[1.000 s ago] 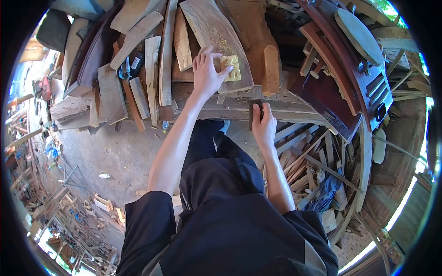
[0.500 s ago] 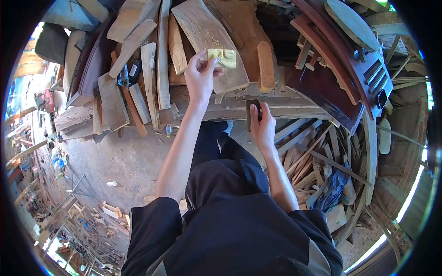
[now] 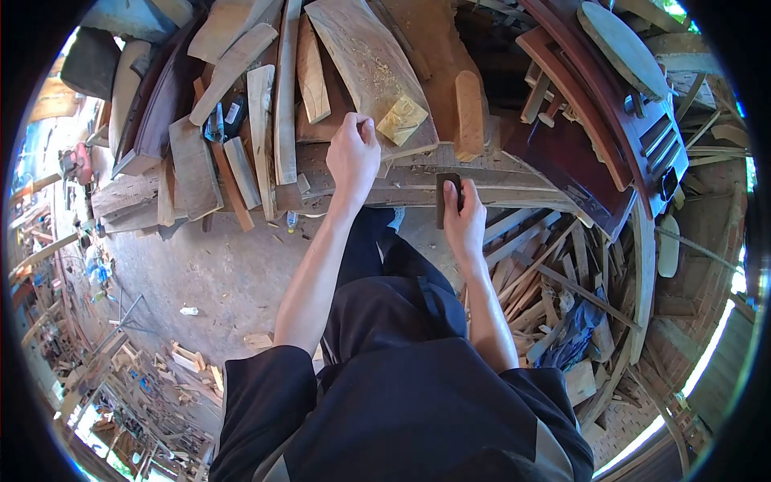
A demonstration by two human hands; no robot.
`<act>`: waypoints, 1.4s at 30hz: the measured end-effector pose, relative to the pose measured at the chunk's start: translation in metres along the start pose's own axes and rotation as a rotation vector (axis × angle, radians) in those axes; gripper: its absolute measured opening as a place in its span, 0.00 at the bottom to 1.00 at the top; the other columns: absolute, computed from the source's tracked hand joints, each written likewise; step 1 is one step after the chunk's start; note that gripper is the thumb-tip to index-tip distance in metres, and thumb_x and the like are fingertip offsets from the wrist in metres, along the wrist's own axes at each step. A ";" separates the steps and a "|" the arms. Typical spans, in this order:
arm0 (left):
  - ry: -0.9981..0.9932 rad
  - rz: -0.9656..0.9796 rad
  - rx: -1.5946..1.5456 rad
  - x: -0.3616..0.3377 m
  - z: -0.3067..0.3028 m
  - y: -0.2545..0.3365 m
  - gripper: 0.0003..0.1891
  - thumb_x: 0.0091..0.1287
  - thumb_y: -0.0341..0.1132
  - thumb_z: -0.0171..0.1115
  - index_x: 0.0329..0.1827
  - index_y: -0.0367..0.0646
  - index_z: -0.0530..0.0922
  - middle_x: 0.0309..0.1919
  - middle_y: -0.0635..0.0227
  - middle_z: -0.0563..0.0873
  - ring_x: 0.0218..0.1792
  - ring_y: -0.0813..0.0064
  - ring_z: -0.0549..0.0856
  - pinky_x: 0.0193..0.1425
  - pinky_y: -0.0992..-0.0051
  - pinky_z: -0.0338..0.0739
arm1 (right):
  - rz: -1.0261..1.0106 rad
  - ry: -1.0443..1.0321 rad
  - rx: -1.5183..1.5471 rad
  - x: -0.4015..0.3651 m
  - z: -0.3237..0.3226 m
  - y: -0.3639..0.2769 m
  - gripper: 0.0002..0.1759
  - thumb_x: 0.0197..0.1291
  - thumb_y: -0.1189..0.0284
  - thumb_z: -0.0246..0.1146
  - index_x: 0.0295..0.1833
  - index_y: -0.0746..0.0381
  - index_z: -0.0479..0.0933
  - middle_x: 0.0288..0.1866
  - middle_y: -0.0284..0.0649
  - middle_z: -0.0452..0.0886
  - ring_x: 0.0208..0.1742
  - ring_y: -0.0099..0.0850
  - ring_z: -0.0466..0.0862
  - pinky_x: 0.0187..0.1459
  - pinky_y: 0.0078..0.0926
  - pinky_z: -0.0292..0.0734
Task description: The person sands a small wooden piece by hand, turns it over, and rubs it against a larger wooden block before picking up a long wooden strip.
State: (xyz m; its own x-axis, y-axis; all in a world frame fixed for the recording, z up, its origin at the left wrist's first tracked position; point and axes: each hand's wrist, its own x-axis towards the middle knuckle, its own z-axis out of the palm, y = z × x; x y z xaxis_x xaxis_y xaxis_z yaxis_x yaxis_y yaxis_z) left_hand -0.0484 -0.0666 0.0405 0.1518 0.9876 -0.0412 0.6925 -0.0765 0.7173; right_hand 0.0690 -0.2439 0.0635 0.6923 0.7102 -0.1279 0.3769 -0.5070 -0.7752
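A pale yellow wooden block (image 3: 402, 120) with a carved-looking face lies turned at an angle near the lower end of a wide board (image 3: 361, 60). Just left of it is my left hand (image 3: 352, 159), its fingers curled in and nothing visible in them. A narrow gap seems to part hand and block. My right hand (image 3: 464, 215) grips a dark brown flat block (image 3: 441, 210) upright in front of the bench edge, thumb along its face. Fine wood shavings (image 3: 385, 80) are scattered on the board above the yellow block.
Wood offcuts (image 3: 259, 112) crowd the bench on the left, around a black object (image 3: 234, 110). A short thick bar (image 3: 468, 116) lies to the right. Dark red furniture parts (image 3: 574, 153) stack at far right, above scrap wood (image 3: 554, 273) and a blue cloth (image 3: 572, 333).
My left hand has let go of the yellow block, which now lies rotated on the board, and has drawn slightly down from it. My right hand still holds the dark block, nearly unmoved.
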 end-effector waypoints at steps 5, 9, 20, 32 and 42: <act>0.009 0.193 0.020 -0.012 0.001 0.007 0.29 0.58 0.53 0.80 0.56 0.46 0.82 0.44 0.65 0.81 0.47 0.64 0.84 0.50 0.64 0.81 | -0.032 -0.011 -0.007 0.005 0.004 0.000 0.22 0.78 0.56 0.60 0.44 0.67 0.72 0.27 0.55 0.76 0.27 0.49 0.69 0.34 0.39 0.72; -0.008 0.223 0.049 -0.015 0.011 0.001 0.32 0.53 0.48 0.83 0.58 0.45 0.80 0.49 0.59 0.79 0.54 0.55 0.81 0.54 0.59 0.80 | -0.013 -0.035 -0.005 0.008 0.004 -0.003 0.22 0.77 0.56 0.61 0.45 0.67 0.73 0.25 0.52 0.74 0.24 0.39 0.67 0.32 0.36 0.71; -0.256 -0.187 -0.629 -0.007 0.017 -0.006 0.20 0.65 0.30 0.77 0.52 0.33 0.74 0.39 0.54 0.90 0.34 0.70 0.91 0.35 0.74 0.83 | 0.023 -0.112 -0.024 0.014 -0.005 -0.011 0.22 0.77 0.55 0.60 0.51 0.66 0.76 0.35 0.62 0.83 0.40 0.66 0.82 0.37 0.53 0.75; -0.335 -0.222 -1.330 -0.030 -0.028 0.058 0.12 0.73 0.25 0.67 0.52 0.38 0.71 0.48 0.48 0.90 0.50 0.56 0.92 0.54 0.65 0.89 | -0.028 -0.035 0.050 0.016 -0.027 -0.024 0.19 0.77 0.59 0.60 0.59 0.65 0.73 0.38 0.62 0.85 0.42 0.63 0.85 0.43 0.51 0.77; -0.370 -0.075 -1.373 -0.050 -0.077 0.101 0.10 0.76 0.28 0.64 0.51 0.38 0.71 0.47 0.52 0.90 0.52 0.55 0.92 0.52 0.65 0.89 | -0.340 0.040 0.104 0.017 -0.038 -0.025 0.19 0.78 0.69 0.57 0.70 0.52 0.74 0.35 0.52 0.85 0.40 0.53 0.87 0.45 0.46 0.78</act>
State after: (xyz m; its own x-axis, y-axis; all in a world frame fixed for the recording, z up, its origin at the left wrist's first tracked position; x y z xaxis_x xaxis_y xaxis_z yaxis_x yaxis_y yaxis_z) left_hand -0.0399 -0.1129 0.1685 0.4667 0.8745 -0.1318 -0.4824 0.3766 0.7908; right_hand 0.0951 -0.2377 0.1040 0.5619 0.8093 0.1709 0.5269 -0.1910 -0.8282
